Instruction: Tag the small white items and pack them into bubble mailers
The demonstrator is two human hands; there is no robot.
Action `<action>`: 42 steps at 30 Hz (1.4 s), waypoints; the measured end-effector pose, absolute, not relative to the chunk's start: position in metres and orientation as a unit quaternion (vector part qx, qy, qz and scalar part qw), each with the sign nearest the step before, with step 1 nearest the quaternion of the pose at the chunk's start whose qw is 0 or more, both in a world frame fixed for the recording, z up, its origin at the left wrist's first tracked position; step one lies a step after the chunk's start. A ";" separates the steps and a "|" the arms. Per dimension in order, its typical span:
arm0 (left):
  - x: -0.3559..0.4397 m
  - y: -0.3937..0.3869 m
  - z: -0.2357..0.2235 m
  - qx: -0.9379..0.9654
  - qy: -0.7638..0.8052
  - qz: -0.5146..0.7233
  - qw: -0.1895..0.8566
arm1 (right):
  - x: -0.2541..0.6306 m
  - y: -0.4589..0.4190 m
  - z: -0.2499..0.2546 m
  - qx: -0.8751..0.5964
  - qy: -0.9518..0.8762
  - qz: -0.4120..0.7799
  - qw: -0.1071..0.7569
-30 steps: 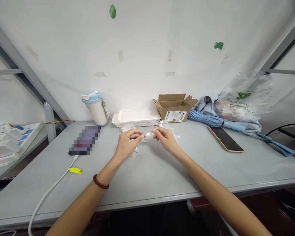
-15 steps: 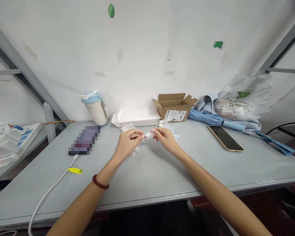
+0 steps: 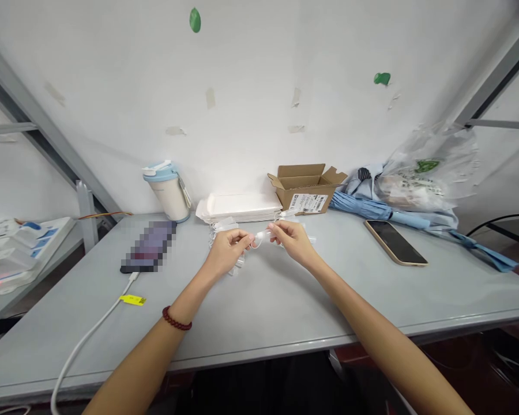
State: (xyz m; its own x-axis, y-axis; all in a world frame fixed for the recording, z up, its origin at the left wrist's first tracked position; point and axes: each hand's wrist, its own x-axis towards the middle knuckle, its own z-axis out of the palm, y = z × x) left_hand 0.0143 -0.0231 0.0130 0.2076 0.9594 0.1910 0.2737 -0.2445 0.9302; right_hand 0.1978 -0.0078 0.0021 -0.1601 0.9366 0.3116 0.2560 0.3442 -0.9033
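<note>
Between my two hands is a small clear plastic tube with a white end and a thin loop (image 3: 260,236), held level above the desk. My left hand (image 3: 225,252) pinches its white end and the loop between thumb and fingers. At the other end, my right hand (image 3: 293,242) grips the clear part in a pinch. Similar clear pieces with thin loops (image 3: 239,263) lie behind and beside my left hand, partly covered by it. More clear pieces (image 3: 312,239) stick out behind my right hand.
Against the wall stand a cup with a blue lid (image 3: 168,193), a stack of white flat packs (image 3: 244,206) and an open cardboard box (image 3: 307,193). A cabled phone (image 3: 149,248) lies left. Another phone (image 3: 395,242), a folded blue umbrella (image 3: 363,206) and a plastic bag (image 3: 432,173) are right.
My left fingers have closed tighter around the white end and loop. My right fingers have shifted slightly right along the tube, so more of its clear part shows.
</note>
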 end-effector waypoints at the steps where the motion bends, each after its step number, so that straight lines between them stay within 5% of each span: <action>1: 0.014 -0.023 0.013 0.666 0.462 0.427 0.400 | 0.198 -0.007 0.002 -0.448 -0.671 0.355 0.473; 29: 0.009 -0.020 0.015 0.617 0.489 0.427 0.446 | 0.199 -0.009 0.001 -0.435 -0.694 0.282 0.499; 42: 0.011 -0.019 0.013 0.600 0.492 0.381 0.503 | 0.198 -0.009 0.002 -0.399 -0.663 0.365 0.518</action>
State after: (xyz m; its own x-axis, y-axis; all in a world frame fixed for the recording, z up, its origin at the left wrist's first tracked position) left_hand 0.0110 -0.0192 0.0131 0.2250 0.9736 -0.0382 0.2074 -0.0096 0.9782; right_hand 0.1981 -0.0087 0.0023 -0.1449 0.9068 0.3958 0.1510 0.4156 -0.8969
